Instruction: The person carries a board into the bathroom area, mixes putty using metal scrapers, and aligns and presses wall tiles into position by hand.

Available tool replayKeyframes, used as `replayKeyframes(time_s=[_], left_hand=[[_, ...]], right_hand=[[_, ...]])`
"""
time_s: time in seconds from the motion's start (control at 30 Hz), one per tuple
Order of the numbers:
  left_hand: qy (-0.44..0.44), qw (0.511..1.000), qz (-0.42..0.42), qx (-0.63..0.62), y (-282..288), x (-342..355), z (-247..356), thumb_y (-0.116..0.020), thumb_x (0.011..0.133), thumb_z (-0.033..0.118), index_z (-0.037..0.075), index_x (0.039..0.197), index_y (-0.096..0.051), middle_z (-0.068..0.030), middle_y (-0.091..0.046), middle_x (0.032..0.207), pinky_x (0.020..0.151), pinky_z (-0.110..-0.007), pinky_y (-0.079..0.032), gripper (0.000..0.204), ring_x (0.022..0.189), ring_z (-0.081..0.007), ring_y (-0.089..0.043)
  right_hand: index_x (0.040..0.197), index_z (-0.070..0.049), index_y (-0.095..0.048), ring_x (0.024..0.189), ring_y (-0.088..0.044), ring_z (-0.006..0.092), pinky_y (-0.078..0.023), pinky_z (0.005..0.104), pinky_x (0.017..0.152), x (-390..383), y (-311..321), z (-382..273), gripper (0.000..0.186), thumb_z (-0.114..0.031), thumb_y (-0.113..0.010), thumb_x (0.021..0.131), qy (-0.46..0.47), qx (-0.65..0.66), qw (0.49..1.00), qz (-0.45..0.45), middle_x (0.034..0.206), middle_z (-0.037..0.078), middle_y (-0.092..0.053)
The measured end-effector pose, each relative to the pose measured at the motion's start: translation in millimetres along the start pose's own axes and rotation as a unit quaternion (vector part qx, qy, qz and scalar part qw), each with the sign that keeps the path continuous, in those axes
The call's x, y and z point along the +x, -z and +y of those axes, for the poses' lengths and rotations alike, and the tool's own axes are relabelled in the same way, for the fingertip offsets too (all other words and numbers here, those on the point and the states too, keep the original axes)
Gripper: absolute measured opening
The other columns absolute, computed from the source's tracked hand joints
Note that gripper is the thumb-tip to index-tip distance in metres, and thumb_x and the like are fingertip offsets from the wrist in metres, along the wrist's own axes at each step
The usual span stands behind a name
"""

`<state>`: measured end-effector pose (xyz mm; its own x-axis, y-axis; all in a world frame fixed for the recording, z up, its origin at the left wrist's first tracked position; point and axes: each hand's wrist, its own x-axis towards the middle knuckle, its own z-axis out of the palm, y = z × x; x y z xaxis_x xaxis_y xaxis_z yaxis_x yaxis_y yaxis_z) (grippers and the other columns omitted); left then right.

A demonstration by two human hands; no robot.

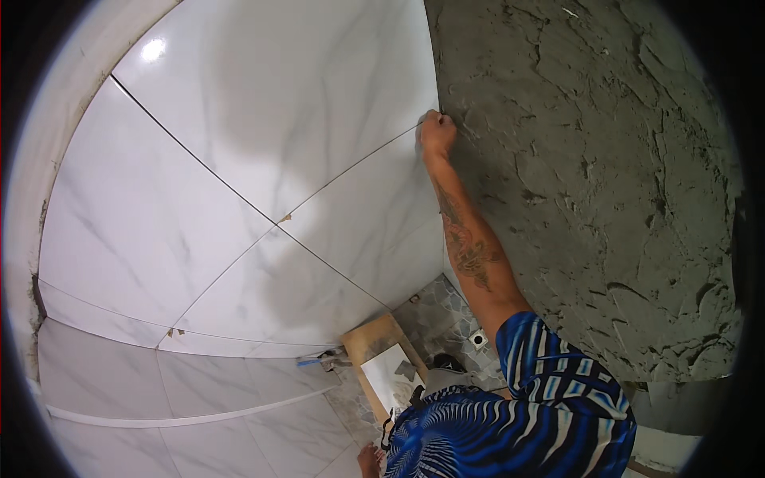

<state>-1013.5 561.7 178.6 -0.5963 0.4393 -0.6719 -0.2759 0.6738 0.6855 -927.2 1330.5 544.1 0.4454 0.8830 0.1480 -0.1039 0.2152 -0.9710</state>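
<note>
Right hand (437, 134) curls at the edge of the glossy white, grey-veined tile (343, 72) up-left of it; pinching anything? I can't tell. Light, even pressure beside the thin dark seam (351, 169) seems wise.

Bathroom-like building site: marbled wall tiles (247, 159), raw cement wall (598, 183), floor drain (478, 339).

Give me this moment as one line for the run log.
right hand: curled at white tiles, right edge | left hand: low, partly hidden | right of tiles: rough grey wall
</note>
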Motion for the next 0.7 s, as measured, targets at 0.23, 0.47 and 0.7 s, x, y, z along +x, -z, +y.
replayKeyframes(time_s=[0.23, 0.47, 0.7], left_hand=[[0.074, 0.993, 0.042, -0.087, -6, -9, 5, -0.057, 0.082, 0.027, 0.006, 0.109, -0.062, -0.0068, -0.056, 0.082, 0.05, -0.027, -0.044, 0.035, 0.063, -0.016, -0.052], [0.068, 0.989, 0.044, -0.128, -9, -4, -8, -0.061, 0.079, 0.034, 0.013, 0.103, -0.068, -0.0002, -0.054, 0.071, 0.048, -0.024, -0.039, 0.033, 0.056, -0.0105, -0.044], [-0.044, 0.998, 0.035, -0.029, -1, 8, -31, -0.053, 0.086, 0.033, 0.005, 0.093, -0.068, -0.0078, -0.058, 0.074, 0.055, -0.03, -0.045, 0.032, 0.063, -0.0171, -0.053]], right_hand=[[0.072, 0.005, -0.056, 0.062, -0.053, 0.0211, -0.044, 0.0382, 0.063, -20, 1, -15, 0.035, -0.028, -0.051, 0.081, 0.022, -0.005, 0.998, 0.059, 0.066, 0.015, -0.059], [0.07, 0.005, -0.055, 0.059, -0.056, 0.0256, -0.046, 0.0396, 0.062, -17, 7, -10, 0.032, -0.024, -0.051, 0.083, 0.051, -0.015, 0.995, 0.084, 0.063, 0.016, -0.059], [0.077, 0.004, -0.054, 0.055, -0.056, 0.0169, -0.048, 0.0309, 0.053, -32, 9, 6, 0.025, -0.017, -0.049, 0.089, 0.012, 0.125, 0.992, -0.016, 0.064, 0.01, -0.057]])
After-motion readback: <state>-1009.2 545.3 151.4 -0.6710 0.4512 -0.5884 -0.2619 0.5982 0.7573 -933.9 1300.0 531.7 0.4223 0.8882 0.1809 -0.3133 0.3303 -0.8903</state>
